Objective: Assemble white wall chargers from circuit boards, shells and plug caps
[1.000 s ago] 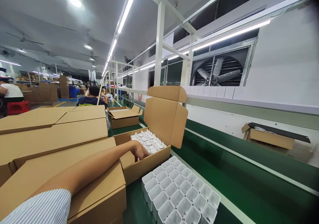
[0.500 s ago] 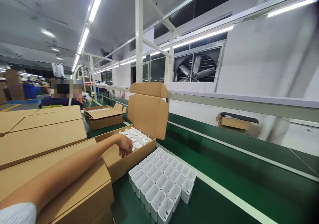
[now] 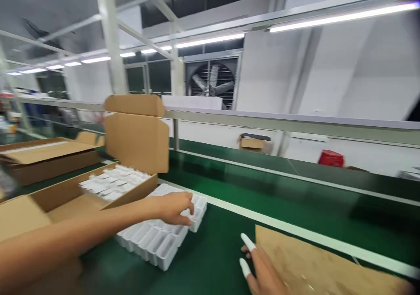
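My left hand [image 3: 175, 207] is over a block of white rectangular plastic cups [image 3: 167, 248] on the green table, its thumb and fingers apart. Its fingertips are close to the cup [image 3: 199, 216] at the block's right corner; whether they touch it I cannot tell. At the lower right, my right hand [image 3: 265, 271] has white covers on two fingertips. Those fingers are apart, and nothing shows between them. It lies at the left edge of a brown cardboard sheet [image 3: 305, 260]. Behind my left arm, an open cardboard box [image 3: 134, 194] holds rows of small white parts [image 3: 114, 180].
Another open carton [image 3: 52, 164] stands at the left. A pale strip [image 3: 282, 227] runs along the table beside a long green surface [image 3: 229, 179]. Beyond are a rail [image 3: 295, 122], a small carton [image 3: 252, 143] and a red object [image 3: 330, 158] by the wall.
The view has swung right. My left hand has moved out of the open box and over the white cups. My right hand and the brown sheet have come into view.
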### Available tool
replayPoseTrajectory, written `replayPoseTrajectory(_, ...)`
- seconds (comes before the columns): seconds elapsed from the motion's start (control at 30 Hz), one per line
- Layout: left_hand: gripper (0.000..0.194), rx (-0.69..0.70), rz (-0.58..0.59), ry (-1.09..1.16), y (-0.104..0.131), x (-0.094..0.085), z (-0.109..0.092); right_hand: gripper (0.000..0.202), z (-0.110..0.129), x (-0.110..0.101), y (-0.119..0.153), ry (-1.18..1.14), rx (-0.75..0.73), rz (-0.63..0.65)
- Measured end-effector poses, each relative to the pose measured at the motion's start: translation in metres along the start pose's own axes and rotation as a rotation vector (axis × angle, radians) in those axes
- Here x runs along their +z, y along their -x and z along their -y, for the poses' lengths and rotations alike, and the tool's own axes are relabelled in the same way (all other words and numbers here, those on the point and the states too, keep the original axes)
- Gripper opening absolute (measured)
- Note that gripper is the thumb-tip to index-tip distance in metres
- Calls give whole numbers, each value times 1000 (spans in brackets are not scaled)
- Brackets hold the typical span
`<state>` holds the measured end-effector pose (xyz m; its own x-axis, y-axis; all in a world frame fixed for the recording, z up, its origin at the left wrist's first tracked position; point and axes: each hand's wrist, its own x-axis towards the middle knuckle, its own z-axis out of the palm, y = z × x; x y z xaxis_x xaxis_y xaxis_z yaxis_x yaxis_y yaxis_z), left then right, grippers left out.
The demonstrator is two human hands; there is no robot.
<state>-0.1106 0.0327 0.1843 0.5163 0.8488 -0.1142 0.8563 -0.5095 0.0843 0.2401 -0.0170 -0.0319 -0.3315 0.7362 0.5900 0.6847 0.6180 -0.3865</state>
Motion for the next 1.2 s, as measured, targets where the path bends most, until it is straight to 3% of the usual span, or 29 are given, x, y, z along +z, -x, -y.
replayPoseTrajectory(0.1, 24, -25, -43, -102, -29, 29, -13, 47, 21, -21, -12, 56, -2, 11)
replayPoseTrajectory(0.23, 22, -18, -112, -178, -63, 43, -22, 51, 33, -36, -27, 123, 41, 2)
replayPoseTrajectory(0.37, 29, 183, -159, -67, -83, 45, -43, 51, 31, -43, -30, 162, 95, 16)
replayPoseTrajectory(0.47, 22, 389, -124, 5, -94, 46, -58, 53, 27, -47, -31, 169, 124, 26)
replayPoseTrajectory(0.53, 17, 451, -127, 0, -103, 47, -64, 53, 24, -48, -31, 167, 136, 34)
replayPoseTrajectory(0.8, 35, 228, -355, 155, -125, 53, -83, 52, 17, -42, -25, 170, 131, 57)
replayPoseTrajectory(0.93, 68, 137, -436, 325, -121, 86, -102, 47, 14, -44, -24, 201, 137, 56)
replayPoseTrajectory(1.07, 60, 76, -508, 489, -127, 125, -107, 44, 6, -51, -26, 251, 181, 51)
replayPoseTrajectory(1.2, 63, 64, -546, 643, -141, 146, -98, 35, -2, -58, -27, 289, 208, 83)
